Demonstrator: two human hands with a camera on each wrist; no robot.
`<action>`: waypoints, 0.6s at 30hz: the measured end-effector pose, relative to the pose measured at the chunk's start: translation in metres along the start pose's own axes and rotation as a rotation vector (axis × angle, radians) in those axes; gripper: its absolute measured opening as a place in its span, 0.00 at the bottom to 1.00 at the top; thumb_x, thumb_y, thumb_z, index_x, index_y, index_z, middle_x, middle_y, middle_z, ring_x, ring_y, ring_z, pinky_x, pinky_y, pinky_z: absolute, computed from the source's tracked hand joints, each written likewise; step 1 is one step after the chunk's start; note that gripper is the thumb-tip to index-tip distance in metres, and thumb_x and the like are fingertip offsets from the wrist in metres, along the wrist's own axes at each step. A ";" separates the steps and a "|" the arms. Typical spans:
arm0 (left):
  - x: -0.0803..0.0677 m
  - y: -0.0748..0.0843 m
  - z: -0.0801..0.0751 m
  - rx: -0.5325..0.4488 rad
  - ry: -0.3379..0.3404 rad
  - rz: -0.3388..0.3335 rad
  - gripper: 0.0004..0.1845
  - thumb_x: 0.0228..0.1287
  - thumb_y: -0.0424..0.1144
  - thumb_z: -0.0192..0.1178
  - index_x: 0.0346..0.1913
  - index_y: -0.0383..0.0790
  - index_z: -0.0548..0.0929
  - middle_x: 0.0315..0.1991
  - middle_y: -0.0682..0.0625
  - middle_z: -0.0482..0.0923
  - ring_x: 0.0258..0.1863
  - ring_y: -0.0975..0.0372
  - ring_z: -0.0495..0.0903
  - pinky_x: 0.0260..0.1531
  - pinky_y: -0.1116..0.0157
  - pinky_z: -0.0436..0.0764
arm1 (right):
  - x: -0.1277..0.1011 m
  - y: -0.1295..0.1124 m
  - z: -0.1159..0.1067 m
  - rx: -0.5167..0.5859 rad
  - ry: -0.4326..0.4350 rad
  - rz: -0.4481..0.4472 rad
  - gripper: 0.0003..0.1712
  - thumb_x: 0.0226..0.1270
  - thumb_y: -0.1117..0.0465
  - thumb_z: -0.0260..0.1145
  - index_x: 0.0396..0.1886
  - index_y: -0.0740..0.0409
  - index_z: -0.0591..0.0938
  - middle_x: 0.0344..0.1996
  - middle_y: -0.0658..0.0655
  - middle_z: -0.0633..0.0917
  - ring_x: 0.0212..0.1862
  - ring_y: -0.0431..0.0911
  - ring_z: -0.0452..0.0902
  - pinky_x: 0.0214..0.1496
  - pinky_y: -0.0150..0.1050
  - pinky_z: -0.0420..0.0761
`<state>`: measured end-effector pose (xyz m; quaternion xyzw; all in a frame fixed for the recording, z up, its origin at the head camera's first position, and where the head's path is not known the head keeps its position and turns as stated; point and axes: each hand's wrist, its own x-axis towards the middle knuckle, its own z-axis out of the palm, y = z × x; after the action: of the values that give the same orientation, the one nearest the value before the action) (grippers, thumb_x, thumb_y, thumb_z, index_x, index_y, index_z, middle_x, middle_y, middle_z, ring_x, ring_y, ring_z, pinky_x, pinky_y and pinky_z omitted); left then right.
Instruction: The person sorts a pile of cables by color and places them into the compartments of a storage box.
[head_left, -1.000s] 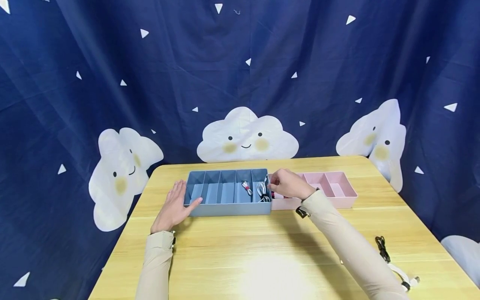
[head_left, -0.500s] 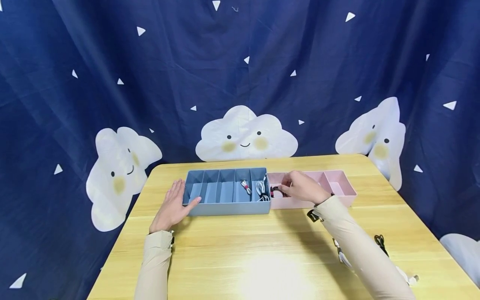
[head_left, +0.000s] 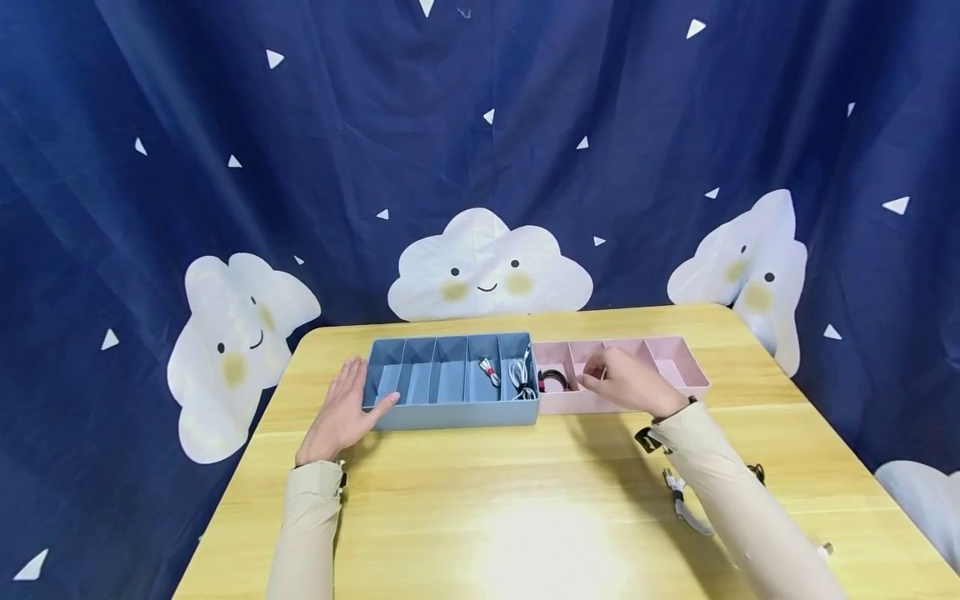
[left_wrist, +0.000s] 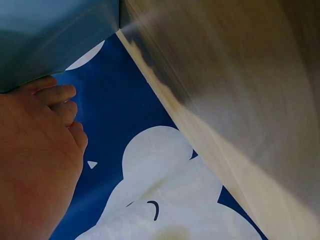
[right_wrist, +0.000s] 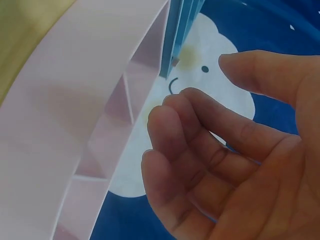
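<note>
Two trays sit side by side at the back of the desk (head_left: 525, 517), the left tray (head_left: 450, 412) touching the right tray (head_left: 585, 404). Cables (head_left: 517, 375) lie in the left tray's rightmost compartments, and another cable (head_left: 553, 380) lies in the right tray's leftmost. The left hand (head_left: 341, 412) rests against the left tray's left end; the right hand (head_left: 626, 387) is over the right tray. More cables (head_left: 678, 496) lie on the desk at front right.

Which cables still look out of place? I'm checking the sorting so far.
Loose cables lie on the wooden table beside the right sleeve, outside both organizers. The rest sit inside the blue organizer and pink organizer; nothing spilled or damaged.
</note>
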<state>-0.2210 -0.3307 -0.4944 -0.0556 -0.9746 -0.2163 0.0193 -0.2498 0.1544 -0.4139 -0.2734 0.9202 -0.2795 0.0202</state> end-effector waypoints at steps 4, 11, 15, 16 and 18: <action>-0.002 -0.001 0.001 -0.008 -0.001 -0.005 0.60 0.69 0.76 0.48 0.83 0.31 0.43 0.85 0.36 0.37 0.85 0.42 0.36 0.83 0.38 0.41 | -0.008 0.004 0.000 -0.009 0.002 0.011 0.10 0.70 0.64 0.66 0.27 0.57 0.87 0.22 0.48 0.83 0.25 0.38 0.73 0.31 0.32 0.75; -0.002 -0.003 0.003 -0.002 0.002 -0.008 0.60 0.69 0.76 0.48 0.83 0.31 0.44 0.85 0.36 0.38 0.85 0.42 0.37 0.83 0.39 0.42 | -0.020 0.008 -0.002 -0.030 0.008 0.021 0.12 0.72 0.63 0.66 0.26 0.56 0.85 0.20 0.46 0.79 0.23 0.37 0.70 0.28 0.31 0.72; -0.001 -0.002 0.003 -0.004 -0.002 -0.012 0.60 0.69 0.76 0.48 0.83 0.32 0.44 0.85 0.37 0.37 0.86 0.43 0.37 0.83 0.39 0.41 | -0.027 0.010 -0.004 -0.040 0.009 0.040 0.12 0.72 0.63 0.66 0.25 0.55 0.84 0.20 0.46 0.78 0.23 0.37 0.69 0.28 0.31 0.71; -0.001 -0.001 0.002 -0.002 -0.002 -0.012 0.60 0.69 0.76 0.48 0.83 0.32 0.44 0.85 0.36 0.38 0.86 0.43 0.36 0.83 0.39 0.42 | -0.029 0.011 -0.004 -0.039 0.010 0.045 0.12 0.72 0.62 0.66 0.26 0.54 0.84 0.20 0.46 0.78 0.23 0.36 0.69 0.28 0.30 0.72; -0.001 -0.001 0.002 0.006 0.000 -0.010 0.60 0.69 0.76 0.48 0.83 0.31 0.44 0.85 0.36 0.39 0.86 0.43 0.37 0.83 0.39 0.42 | -0.033 0.012 -0.005 -0.037 0.014 0.050 0.11 0.72 0.62 0.66 0.27 0.55 0.85 0.21 0.46 0.78 0.23 0.36 0.69 0.28 0.30 0.72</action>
<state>-0.2206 -0.3310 -0.4967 -0.0509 -0.9754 -0.2136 0.0184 -0.2288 0.1823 -0.4197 -0.2487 0.9319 -0.2637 0.0156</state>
